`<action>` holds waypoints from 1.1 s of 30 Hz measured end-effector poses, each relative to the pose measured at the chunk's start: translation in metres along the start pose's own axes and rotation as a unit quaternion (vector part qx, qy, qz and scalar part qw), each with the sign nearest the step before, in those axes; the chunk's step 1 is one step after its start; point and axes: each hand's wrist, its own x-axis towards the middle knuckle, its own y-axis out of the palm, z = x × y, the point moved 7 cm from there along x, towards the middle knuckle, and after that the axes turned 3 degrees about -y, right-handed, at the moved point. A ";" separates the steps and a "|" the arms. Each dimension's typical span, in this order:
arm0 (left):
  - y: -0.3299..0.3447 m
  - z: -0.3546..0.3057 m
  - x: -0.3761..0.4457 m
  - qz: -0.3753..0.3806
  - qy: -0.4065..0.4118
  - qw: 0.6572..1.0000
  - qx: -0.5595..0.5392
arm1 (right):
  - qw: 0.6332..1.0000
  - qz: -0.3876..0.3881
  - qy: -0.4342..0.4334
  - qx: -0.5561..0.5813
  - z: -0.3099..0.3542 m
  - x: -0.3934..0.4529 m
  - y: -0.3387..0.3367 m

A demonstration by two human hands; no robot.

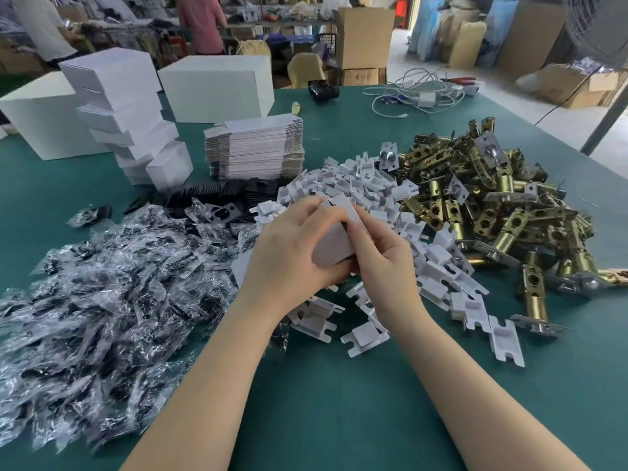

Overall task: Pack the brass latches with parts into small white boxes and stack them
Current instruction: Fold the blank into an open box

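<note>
Both my hands hold one small white box (332, 245) above the middle of the green table. My left hand (289, 253) grips its left side and bottom. My right hand (380, 253) pinches the box's end flap at the top right. A heap of brass latches (492, 205) lies to the right. White cardboard inserts (367, 185) are piled behind and under my hands. Clear bags of black parts (112, 287) cover the left. A leaning stack of finished small white boxes (129, 120) stands at the back left.
A pile of flat unfolded boxes (255, 147) sits behind the inserts, with black plates (217, 195) in front of it. Large white cartons (217, 83) stand at the back. Cables (418, 93) lie at the far right. People work at benches beyond the table.
</note>
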 end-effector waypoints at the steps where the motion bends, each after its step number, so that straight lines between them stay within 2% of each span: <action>1: -0.001 0.000 0.000 -0.001 0.003 1.000 0.005 | 1.000 -0.004 0.001 -0.002 0.000 -0.001 0.000; 7: -0.004 -0.001 -0.001 0.000 -0.007 0.999 0.038 | 0.999 -0.030 -0.006 -0.020 0.004 -0.005 0.000; 17: -0.006 0.007 -0.001 -0.023 -0.039 0.997 0.058 | 0.991 0.026 -0.030 -0.126 0.008 -0.006 0.009; 21: -0.006 0.009 0.000 -0.020 -0.050 0.997 0.062 | 0.993 0.089 0.000 -0.079 0.004 -0.003 0.014; 24: -0.010 0.014 0.001 -0.033 -0.060 0.997 0.027 | 0.994 0.105 0.032 -0.030 0.001 -0.003 0.015; 29: -0.014 0.017 -0.001 -0.059 -0.081 0.995 -0.012 | 0.989 0.108 -0.042 -0.095 0.013 -0.005 0.015; 33: -0.016 0.012 0.000 -0.062 -0.067 0.996 0.003 | 0.991 0.103 -0.042 -0.078 0.013 -0.004 0.013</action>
